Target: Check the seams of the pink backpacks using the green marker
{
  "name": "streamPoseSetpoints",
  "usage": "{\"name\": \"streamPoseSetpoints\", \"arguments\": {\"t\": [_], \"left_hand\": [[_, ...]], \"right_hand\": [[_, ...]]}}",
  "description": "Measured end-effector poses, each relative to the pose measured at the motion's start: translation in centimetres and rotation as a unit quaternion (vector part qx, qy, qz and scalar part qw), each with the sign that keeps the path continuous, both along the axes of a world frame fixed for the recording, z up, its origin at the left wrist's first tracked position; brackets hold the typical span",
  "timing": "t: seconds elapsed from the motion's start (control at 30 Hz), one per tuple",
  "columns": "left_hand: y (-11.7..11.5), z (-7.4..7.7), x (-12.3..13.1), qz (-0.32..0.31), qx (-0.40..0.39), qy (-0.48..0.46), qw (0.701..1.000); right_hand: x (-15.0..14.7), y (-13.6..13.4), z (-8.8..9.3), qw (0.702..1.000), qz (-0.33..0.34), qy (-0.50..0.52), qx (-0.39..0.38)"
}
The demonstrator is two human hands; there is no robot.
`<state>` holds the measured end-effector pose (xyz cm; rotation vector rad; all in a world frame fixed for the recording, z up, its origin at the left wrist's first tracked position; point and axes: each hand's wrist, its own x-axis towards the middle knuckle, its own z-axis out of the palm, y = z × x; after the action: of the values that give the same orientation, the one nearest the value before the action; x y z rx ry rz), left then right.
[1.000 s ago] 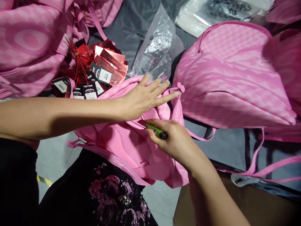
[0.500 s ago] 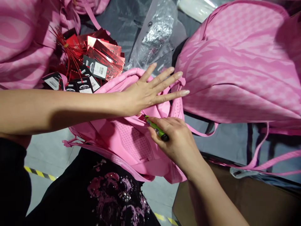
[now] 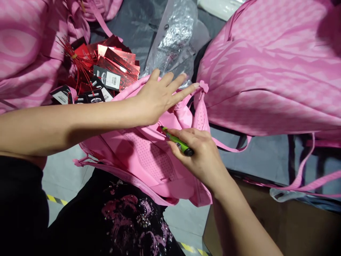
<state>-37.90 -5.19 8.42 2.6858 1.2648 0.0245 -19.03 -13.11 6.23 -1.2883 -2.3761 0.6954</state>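
Observation:
A pink backpack (image 3: pixel 151 156) lies across my lap, its dotted mesh back panel facing up. My left hand (image 3: pixel 161 96) rests over its upper part with fingers stretched out and spread, the palm turned down; the thumb is hidden. In my right hand (image 3: pixel 201 153) is a slim green pen-like tool (image 3: pixel 177 140) with a black rear end. Its dark tip points up and left at the pink fabric just below my left palm. Whether the tip touches the cloth I cannot tell. A shoulder strap (image 3: pixel 201 113) with dotted mesh stands up right of my hands.
Red foil tags (image 3: pixel 119 60) and black tags with barcodes (image 3: pixel 113 79) lie bundled at the upper left. Larger pink backpacks stand at left (image 3: pixel 23 53) and right (image 3: pixel 266 78). A clear plastic bag (image 3: pixel 176 35) lies behind. A cardboard box (image 3: pixel 255 224) is at lower right.
My left hand has shifted a little left, its fingers drawn in somewhat. The green tool's tip has moved slightly up and left. The view has shifted a little.

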Motion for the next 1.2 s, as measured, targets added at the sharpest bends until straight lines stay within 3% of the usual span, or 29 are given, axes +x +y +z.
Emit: {"name": "streamPoseSetpoints", "arguments": {"t": [0.1, 0.3, 0.43, 0.83, 0.93, 1.07, 1.2], "left_hand": [[0.5, -0.6, -0.2, -0.015, 0.008, -0.012, 1.0], [0.4, 0.1, 0.0, -0.011, 0.037, 0.078, 0.996], [0.2, 0.1, -0.1, -0.01, 0.042, 0.075, 0.996], [-0.2, 0.4, -0.3, -0.009, 0.054, 0.105, 0.993], [0.0, 0.3, -0.4, -0.015, 0.055, 0.104, 0.993], [0.4, 1.3, -1.3, -0.034, 0.048, 0.134, 0.989], [0.2, 2.9, -3.1, 0.011, 0.017, 0.207, 0.978]], "right_hand": [[-0.5, 0.4, -0.2, 1.0, 0.007, 0.006, 0.001], [-1.0, 1.1, 0.6, 0.999, 0.042, -0.025, 0.002], [-1.2, 1.2, 1.1, 0.997, 0.06, -0.046, 0.006], [-2.2, 0.8, 1.5, 0.991, 0.041, -0.126, 0.037], [-2.4, 0.7, 1.4, 0.994, 0.033, -0.1, 0.024], [-2.0, 0.1, 1.3, 0.997, 0.013, -0.069, -0.022], [-2.0, -0.7, 0.4, 1.0, -0.007, 0.007, -0.016]]}}
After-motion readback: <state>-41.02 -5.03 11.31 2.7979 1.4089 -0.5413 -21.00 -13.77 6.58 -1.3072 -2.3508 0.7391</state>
